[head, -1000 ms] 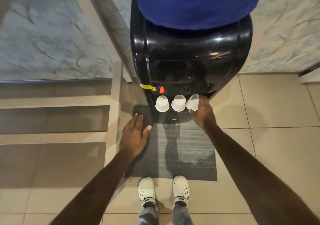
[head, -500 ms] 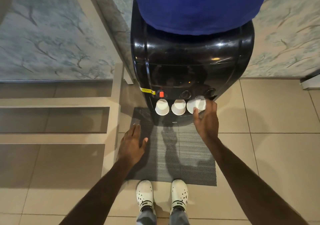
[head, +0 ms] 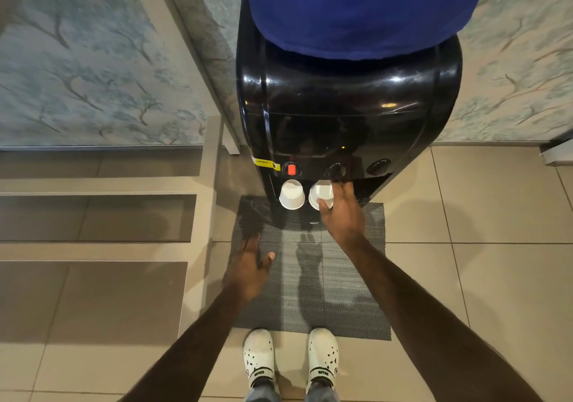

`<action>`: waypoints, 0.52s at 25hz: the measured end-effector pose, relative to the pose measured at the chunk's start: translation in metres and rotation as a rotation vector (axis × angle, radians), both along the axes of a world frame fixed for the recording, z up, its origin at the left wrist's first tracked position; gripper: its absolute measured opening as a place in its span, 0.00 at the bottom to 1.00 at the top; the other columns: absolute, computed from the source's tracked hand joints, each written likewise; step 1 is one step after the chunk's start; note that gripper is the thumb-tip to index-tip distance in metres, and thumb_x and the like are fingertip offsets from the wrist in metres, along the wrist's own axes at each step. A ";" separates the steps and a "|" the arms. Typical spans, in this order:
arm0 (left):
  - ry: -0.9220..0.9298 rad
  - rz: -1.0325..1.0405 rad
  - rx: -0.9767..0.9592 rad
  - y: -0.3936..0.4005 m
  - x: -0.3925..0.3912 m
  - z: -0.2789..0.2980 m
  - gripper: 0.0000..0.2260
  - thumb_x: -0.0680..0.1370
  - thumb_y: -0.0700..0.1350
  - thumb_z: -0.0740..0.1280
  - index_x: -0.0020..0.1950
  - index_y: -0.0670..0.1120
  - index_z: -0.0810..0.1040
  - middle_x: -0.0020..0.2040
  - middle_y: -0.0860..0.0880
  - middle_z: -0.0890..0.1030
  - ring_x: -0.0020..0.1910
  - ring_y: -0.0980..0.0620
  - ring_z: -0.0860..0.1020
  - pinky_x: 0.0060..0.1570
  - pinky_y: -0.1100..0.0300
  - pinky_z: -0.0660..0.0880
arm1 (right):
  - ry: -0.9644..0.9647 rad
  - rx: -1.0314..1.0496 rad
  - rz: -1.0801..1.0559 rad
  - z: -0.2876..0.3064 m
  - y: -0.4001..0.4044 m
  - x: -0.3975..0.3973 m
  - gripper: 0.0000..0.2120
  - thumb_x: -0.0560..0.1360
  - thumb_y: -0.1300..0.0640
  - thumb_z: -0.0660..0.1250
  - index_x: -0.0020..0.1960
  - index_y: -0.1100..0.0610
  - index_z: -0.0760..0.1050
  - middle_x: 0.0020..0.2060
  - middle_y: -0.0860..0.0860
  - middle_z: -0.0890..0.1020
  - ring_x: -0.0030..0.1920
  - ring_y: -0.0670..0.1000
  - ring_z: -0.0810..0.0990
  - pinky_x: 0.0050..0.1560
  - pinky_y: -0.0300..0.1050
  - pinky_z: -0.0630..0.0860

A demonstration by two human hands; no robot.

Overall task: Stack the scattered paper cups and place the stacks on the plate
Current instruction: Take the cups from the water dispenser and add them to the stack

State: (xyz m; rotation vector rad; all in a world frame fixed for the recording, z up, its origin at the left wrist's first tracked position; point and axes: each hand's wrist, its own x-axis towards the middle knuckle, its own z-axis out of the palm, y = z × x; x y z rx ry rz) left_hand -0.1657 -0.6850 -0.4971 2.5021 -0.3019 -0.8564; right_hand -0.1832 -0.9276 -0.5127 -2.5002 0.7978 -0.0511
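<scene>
Fingers (head: 347, 190) of the right hand (head: 342, 215) wrap around a white paper cup (head: 322, 192) at the middle tap of the black water dispenser (head: 341, 107), thumb pressed on the cup's near side, and a second rim peeks out just beneath it, so it looks nested in another cup. Left of it, under the dispenser's red tap, a lone paper cup (head: 292, 195) stands upright. Below the dispenser, over the grey mat (head: 341, 293), the left hand (head: 249, 270) hovers with fingers spread, holding nothing.
</scene>
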 end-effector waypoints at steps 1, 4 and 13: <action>-0.009 -0.010 -0.023 -0.008 0.000 -0.002 0.29 0.83 0.56 0.63 0.81 0.49 0.60 0.78 0.45 0.67 0.74 0.42 0.69 0.70 0.45 0.71 | 0.021 -0.005 0.005 -0.005 0.000 0.002 0.27 0.79 0.50 0.67 0.74 0.57 0.66 0.71 0.56 0.67 0.62 0.61 0.79 0.53 0.53 0.80; -0.019 0.005 -0.113 -0.032 0.003 -0.005 0.29 0.82 0.54 0.65 0.81 0.48 0.61 0.77 0.45 0.68 0.74 0.43 0.69 0.70 0.49 0.69 | 0.036 0.018 0.000 -0.019 0.000 0.007 0.28 0.77 0.51 0.69 0.74 0.56 0.65 0.69 0.55 0.68 0.61 0.60 0.79 0.53 0.53 0.80; -0.021 -0.008 -0.175 -0.032 -0.011 -0.022 0.29 0.82 0.52 0.66 0.81 0.48 0.61 0.77 0.46 0.68 0.75 0.48 0.68 0.69 0.60 0.64 | 0.073 0.026 0.011 -0.058 0.013 0.019 0.45 0.67 0.53 0.80 0.74 0.57 0.57 0.68 0.57 0.68 0.63 0.60 0.78 0.58 0.54 0.79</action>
